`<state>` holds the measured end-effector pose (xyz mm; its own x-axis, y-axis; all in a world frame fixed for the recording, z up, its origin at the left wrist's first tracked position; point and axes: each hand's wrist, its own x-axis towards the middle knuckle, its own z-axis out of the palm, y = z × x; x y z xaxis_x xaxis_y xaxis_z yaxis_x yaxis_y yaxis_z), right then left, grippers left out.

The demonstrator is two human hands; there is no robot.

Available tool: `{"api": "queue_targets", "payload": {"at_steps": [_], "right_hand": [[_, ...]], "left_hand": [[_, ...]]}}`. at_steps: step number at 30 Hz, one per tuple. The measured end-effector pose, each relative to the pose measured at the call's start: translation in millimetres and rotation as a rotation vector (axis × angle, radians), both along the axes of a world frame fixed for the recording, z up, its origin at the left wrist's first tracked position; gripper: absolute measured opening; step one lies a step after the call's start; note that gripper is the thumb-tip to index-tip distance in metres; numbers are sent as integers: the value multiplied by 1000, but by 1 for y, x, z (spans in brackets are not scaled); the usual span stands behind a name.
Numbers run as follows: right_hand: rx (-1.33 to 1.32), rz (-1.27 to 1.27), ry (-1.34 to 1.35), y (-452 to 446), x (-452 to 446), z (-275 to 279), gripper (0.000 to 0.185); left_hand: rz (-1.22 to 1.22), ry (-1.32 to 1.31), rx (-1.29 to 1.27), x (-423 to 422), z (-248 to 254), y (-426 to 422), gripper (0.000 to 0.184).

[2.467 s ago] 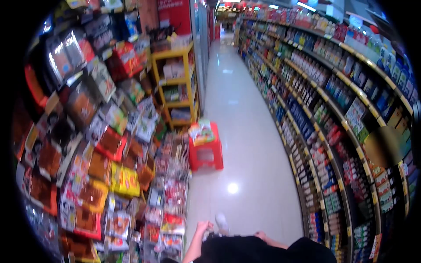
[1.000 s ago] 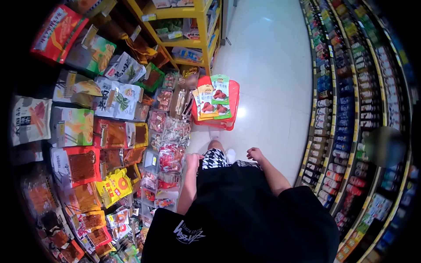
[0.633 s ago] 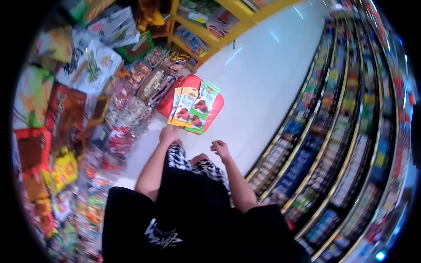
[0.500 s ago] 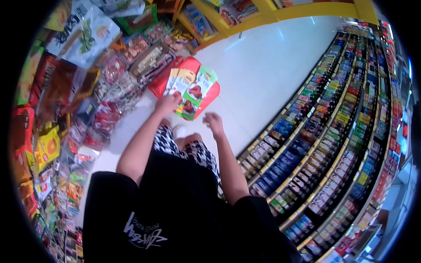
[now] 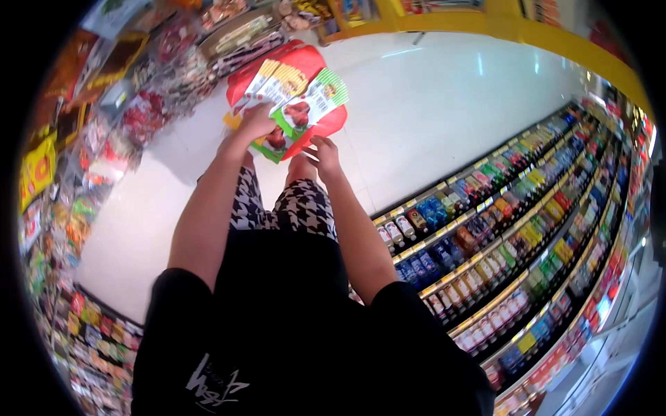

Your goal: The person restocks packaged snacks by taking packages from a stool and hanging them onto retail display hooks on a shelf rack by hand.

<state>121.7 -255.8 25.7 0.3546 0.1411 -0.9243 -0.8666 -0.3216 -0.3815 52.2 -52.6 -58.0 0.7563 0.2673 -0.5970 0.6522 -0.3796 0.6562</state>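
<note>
A red stool (image 5: 334, 123) bears several flat snack packets. Yellow-and-white packets (image 5: 283, 82) lie fanned on its left part, and green-and-white packets (image 5: 318, 99) overlap them on the right. My left hand (image 5: 257, 122) lies over the lower edge of the yellow packets; its fingertips are hidden against them, so whether it grips one is unclear. My right hand (image 5: 325, 157) is at the stool's near edge, just below the green packets, fingers apart and holding nothing.
Shelves of bottles (image 5: 479, 256) run along the right. Bagged snacks (image 5: 144, 116) fill the display on the left. A yellow shelf unit (image 5: 499, 22) crosses the top. Pale tiled floor (image 5: 416, 104) shows between them, and my legs in patterned shorts (image 5: 305, 206) are close to the stool.
The view has turned and tipped down. My left hand has moved from beside my leg onto the packets, and my right hand has come forward to the stool's edge.
</note>
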Motion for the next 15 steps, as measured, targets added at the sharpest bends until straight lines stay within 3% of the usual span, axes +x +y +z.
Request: {"api": "queue_targets", "payload": {"at_steps": [4, 8, 15], "right_hand": [[71, -84, 95, -17, 6, -36, 41], [152, -44, 161, -12, 29, -59, 34], [147, -50, 242, -2, 53, -76, 29]], "left_hand": [[225, 13, 141, 11, 8, -40, 51], [261, 68, 233, 25, 14, -58, 48], [316, 143, 235, 37, 18, -85, 60]]}}
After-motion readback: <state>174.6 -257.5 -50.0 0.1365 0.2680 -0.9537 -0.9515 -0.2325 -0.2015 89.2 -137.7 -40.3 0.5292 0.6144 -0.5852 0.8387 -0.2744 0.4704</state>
